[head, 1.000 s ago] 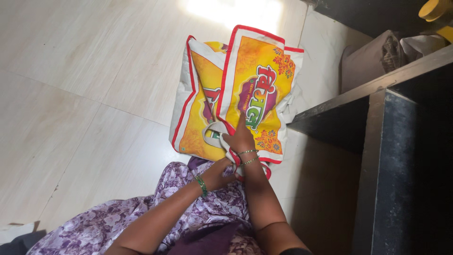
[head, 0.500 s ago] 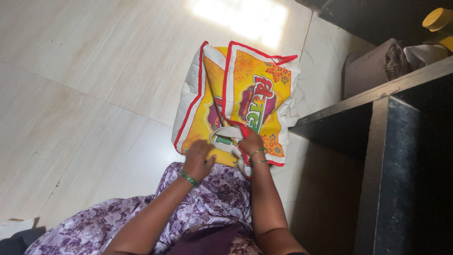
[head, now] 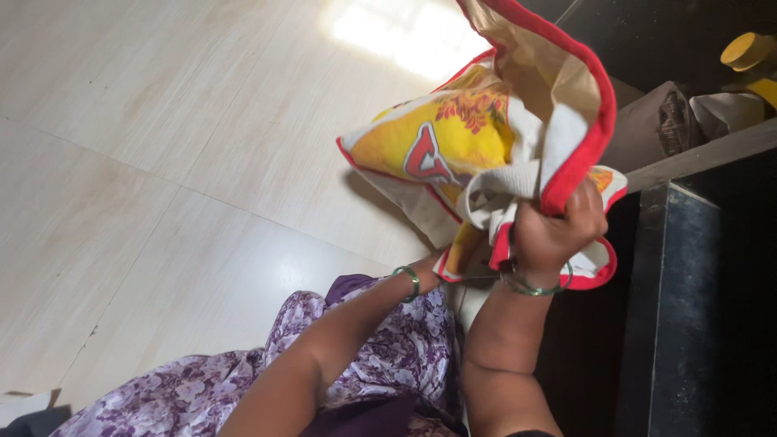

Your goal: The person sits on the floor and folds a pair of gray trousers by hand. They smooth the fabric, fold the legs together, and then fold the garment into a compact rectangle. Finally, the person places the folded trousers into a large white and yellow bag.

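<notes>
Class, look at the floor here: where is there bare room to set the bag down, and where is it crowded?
Free: the pale tiled floor, left of the bag and beyond the purple dress. Crowded: right, by the dark shelf and brown bundle.

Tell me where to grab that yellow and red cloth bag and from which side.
Grip the yellow bag at its bunched white handles, coming from the person's right, beside the right hand that clutches them. The red-trimmed mouth flops open there, while the body hangs slack; the left hand is hidden beneath it.
</notes>
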